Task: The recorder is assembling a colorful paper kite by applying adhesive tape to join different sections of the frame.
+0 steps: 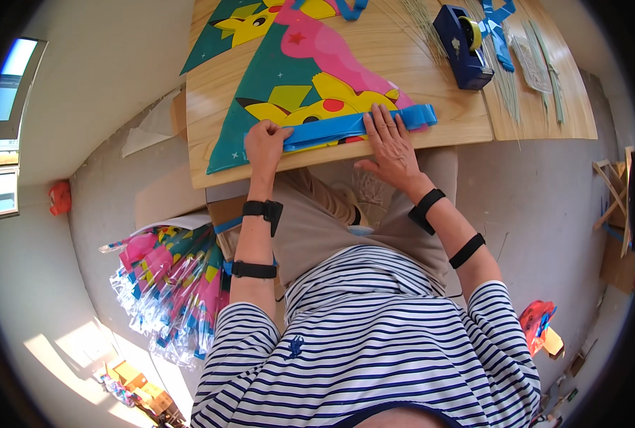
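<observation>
Left hand [266,145] is closed in a fist pinching the left end of the folded blue strip [353,126]; right hand [392,146] lies flat, fingers [383,121] spread, pressing it at the near edge of the desk [446,132]. Strip and kite sheet [289,78] under it look thin, light, floppy and slick, probably easy to crease, best held at the ends. Tape dispenser [462,46] at 1 o'clock.

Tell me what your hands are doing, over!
Left hand fisted on blue folded strip. Right hand flat on strip's other half. Strip lies across colourful kite sheet at table edge. Nothing blocking.
</observation>
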{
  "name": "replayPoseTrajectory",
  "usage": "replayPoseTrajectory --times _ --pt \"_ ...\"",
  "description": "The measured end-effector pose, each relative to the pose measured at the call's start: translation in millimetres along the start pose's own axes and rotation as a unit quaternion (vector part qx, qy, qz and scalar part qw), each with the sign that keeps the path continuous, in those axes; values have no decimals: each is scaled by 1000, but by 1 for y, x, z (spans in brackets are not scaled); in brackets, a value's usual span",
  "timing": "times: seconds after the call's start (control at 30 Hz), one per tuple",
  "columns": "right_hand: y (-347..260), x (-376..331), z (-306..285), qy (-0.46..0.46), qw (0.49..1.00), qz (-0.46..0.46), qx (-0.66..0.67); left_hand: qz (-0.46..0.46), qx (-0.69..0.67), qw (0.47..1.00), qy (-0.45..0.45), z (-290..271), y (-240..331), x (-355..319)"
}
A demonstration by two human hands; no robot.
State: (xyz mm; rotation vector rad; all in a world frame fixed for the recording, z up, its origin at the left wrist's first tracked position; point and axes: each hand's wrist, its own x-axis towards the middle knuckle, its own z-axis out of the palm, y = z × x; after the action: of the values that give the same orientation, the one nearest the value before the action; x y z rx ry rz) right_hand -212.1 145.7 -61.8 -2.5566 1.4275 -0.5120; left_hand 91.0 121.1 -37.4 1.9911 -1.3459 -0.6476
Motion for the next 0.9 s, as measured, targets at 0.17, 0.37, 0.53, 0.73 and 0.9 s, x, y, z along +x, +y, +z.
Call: replayPoseTrajectory --times 0.17,0.37,0.53,0.73,0.9 --pt "2 0 2 3 1000 -3 -9 5 17 1000 16 -2 8 -3" --pt "3 0 5 10 1000 3 -13 20 22 999 31 -1 5 -4" --pt "3 0 4 13 1000 4 -5 39 13 998 39 -2 1 -3" --pt "2 -2 1 19 1000 0 0 45 2 998 38 -2 -1 -3" --pt "0 0 1 15 1000 4 7 32 6 999 28 -11 -1 -2"
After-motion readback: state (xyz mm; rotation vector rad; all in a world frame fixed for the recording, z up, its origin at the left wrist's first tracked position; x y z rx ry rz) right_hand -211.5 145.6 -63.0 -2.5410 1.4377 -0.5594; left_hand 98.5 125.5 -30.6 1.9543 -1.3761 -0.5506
